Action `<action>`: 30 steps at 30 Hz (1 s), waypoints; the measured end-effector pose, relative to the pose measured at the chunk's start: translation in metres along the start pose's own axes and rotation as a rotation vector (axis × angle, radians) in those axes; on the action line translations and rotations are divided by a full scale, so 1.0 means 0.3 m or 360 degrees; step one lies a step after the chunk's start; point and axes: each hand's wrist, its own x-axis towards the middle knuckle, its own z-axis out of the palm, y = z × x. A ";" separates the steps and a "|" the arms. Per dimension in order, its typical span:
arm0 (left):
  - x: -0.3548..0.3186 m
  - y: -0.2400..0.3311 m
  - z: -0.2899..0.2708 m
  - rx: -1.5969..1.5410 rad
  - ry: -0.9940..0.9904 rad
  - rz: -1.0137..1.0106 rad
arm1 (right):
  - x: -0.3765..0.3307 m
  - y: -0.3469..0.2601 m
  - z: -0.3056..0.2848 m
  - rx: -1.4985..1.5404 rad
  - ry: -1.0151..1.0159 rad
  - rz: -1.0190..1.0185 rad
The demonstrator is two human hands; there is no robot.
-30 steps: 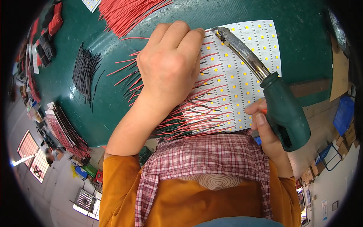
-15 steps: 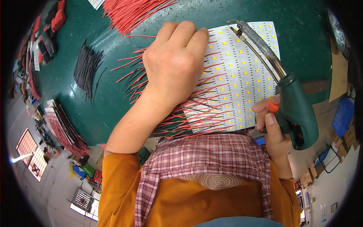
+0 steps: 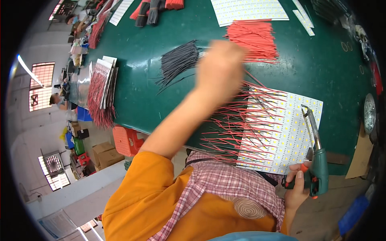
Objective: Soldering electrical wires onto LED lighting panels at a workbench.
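Note:
My left hand (image 3: 221,66), smeared by motion, is over the table between a pile of black wires (image 3: 177,62) and a pile of red wires (image 3: 255,42). Its fingers cannot be made out. My right hand (image 3: 296,190) is wrapped round the handle of a green soldering gun (image 3: 320,168) with an orange trigger. The gun's metal tip points away from me, above a white LED board (image 3: 293,140) dotted with yellow squares. Red and black wires (image 3: 225,120) stick out from the board's left side, several crossing over its surface.
On the green table (image 3: 140,88), a stack of wired boards (image 3: 105,84) lies at the left. More LED boards (image 3: 249,10) and wire bundles (image 3: 153,12) are at the far side. A red stool (image 3: 126,140) stands beyond the near edge. A round metal dish (image 3: 369,112) is at right.
My left hand has left the board's wired edge and moved away toward the wire piles. The view has shifted, showing more of the table; the right hand still grips the soldering gun.

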 end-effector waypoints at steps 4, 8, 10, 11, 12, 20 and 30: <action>-0.067 -0.378 -0.186 0.0587 -0.0222 -0.0433 | -0.015 -0.002 -0.009 0.0006 -0.0105 -0.0091; -0.082 -0.445 -0.149 0.0391 -0.0508 -0.0473 | -0.012 -0.025 0.016 -0.0051 -0.0034 0.0032; -0.042 -0.476 -0.132 0.0380 -0.0513 -0.0430 | 0.016 -0.008 0.054 0.0000 -0.0012 0.0068; -0.036 -0.483 -0.130 0.0387 -0.0493 -0.0443 | 0.020 -0.001 0.059 -0.0005 -0.0029 0.0050; -0.031 -0.493 -0.131 0.0419 -0.0539 -0.0437 | 0.023 0.003 0.068 0.0015 -0.0049 0.0044; 0.025 -0.535 -0.116 0.0371 -0.0639 -0.0809 | -0.004 0.012 0.096 0.0024 0.0021 -0.0030; 0.046 -0.577 -0.152 0.0157 -0.0606 -0.0937 | -0.003 0.025 0.106 0.0068 -0.0007 -0.0120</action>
